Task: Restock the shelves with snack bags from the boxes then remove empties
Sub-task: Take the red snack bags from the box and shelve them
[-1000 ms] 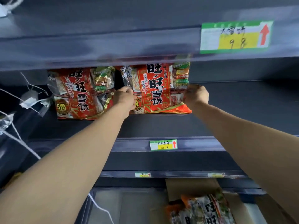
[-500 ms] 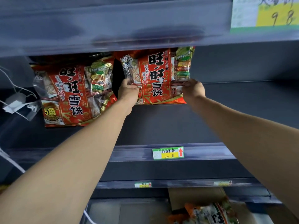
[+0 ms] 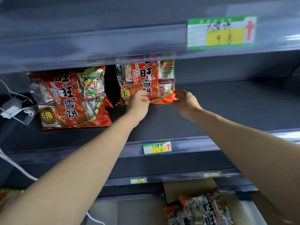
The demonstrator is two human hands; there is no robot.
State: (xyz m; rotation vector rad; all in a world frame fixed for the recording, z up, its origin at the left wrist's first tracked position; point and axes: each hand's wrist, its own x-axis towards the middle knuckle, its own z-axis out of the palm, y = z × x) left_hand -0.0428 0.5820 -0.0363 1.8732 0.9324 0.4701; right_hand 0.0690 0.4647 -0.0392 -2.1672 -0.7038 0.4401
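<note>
snack bag point(image 3: 146, 82) stood face-out, likely for display, its edge pinched by the left hand point(image 3: 138, 103). grasp by the right hand point(image 3: 185, 99) cannot be told.

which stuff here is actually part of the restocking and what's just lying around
Part of the job: held snack bag, left hand, right hand, shelved snack bag, cardboard box with more bags, shelf.
Just lying about: white tag and cords, price tags.

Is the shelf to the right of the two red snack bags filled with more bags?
No, beyond the right snack bag the shelf shows only dark surface.
</note>
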